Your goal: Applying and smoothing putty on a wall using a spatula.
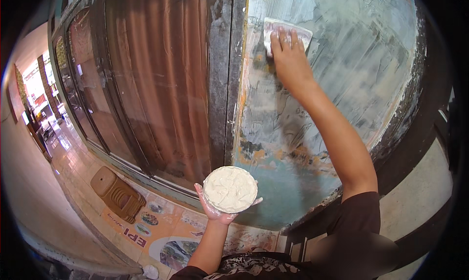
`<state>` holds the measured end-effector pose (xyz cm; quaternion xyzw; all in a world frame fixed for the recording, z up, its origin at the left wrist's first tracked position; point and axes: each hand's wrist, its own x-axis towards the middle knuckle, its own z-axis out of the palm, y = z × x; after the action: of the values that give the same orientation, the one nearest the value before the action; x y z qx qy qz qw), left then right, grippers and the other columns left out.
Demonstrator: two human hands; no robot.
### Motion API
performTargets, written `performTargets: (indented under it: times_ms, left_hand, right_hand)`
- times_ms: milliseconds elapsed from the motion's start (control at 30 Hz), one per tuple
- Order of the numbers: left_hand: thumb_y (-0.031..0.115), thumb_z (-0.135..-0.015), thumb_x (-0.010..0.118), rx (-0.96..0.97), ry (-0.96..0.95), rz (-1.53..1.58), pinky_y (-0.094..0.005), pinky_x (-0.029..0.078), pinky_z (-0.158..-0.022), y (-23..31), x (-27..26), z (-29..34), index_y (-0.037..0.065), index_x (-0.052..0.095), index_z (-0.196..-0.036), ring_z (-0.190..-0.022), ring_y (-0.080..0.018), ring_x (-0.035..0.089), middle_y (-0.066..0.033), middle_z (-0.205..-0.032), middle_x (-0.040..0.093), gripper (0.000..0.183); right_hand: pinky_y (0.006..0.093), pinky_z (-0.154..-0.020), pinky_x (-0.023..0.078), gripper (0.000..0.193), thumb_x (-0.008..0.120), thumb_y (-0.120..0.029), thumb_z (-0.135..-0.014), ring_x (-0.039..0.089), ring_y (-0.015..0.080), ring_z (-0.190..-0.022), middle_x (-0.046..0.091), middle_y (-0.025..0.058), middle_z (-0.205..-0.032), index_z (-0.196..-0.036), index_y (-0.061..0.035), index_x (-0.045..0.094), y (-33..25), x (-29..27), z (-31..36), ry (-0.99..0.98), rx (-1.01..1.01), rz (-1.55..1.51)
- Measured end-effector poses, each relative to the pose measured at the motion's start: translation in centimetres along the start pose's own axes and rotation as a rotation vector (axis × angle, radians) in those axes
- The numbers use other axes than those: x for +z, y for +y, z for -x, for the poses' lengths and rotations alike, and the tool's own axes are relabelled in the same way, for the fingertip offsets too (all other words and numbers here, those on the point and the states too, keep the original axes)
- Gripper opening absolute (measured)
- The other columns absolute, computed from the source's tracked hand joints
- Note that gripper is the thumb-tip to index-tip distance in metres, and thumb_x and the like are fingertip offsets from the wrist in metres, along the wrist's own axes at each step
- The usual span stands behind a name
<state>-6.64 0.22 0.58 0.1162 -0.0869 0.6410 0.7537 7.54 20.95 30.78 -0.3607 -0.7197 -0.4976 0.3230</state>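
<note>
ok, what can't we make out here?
Head view:
- Left hand, palm: hidden by the round container of paste.
- Scraper, wall-facing side: turned away from the camera.
- Behind the curtain: hidden by it.
- Wall, top: cut off by upper edge.
- Clutter down the walkway: too small.

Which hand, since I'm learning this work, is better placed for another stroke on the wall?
Probably the right hand: it is raised to the wall and already grips the spreader. The left hand is lower and occupied, supporting the round load of pale paste.
</note>
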Motion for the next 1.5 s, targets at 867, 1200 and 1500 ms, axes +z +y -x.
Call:
performTargets:
  times_ms: [867, 1200, 1500]
  left_hand:
    - [0.089, -0.079, 0.039, 0.123, 0.059, -0.102, -0.0870, 0.023, -0.099, 1.8, -1.7, 1.2, 0.021, 0.034, -0.155, -0.139, -0.0568, 0.032, -0.0168, -0.161, 0.028, 0.103]
    - [0.089, -0.077, 0.042, 0.038, 0.022, -0.050, -0.0870, 0.023, -0.099, 0.4, -0.8, 0.4, 0.019, 0.036, -0.154, -0.139, -0.0557, 0.034, -0.0165, -0.160, 0.031, 0.104]
    - [0.088, -0.077, 0.042, 0.059, 0.029, -0.079, -0.0873, 0.021, -0.099, 0.7, -2.0, 0.0, 0.021, 0.034, -0.155, -0.140, -0.0553, 0.032, -0.0177, -0.161, 0.029, 0.104]
  right_hand:
    - [0.0560, -0.114, 0.034, 0.054, 0.054, -0.024, -0.097, 0.037, 0.0500, -0.140, 0.044, 0.0247, -0.150, -0.144, 0.0020, 0.046, -7.2, 0.9, 5.4, -0.123, -0.152, -0.149]
    - [0.0575, -0.112, 0.035, 0.050, 0.054, -0.013, -0.091, 0.040, 0.0481, -0.140, 0.048, 0.0239, -0.148, -0.139, 0.0015, 0.054, -7.1, 5.4, 10.0, -0.084, -0.126, 0.050]
    - [0.0536, -0.114, 0.035, 0.051, 0.053, -0.016, -0.096, 0.041, 0.0495, -0.137, 0.046, 0.0253, -0.148, -0.142, 0.0032, 0.046, -1.3, -1.8, 3.2, -0.005, -0.055, -0.027]
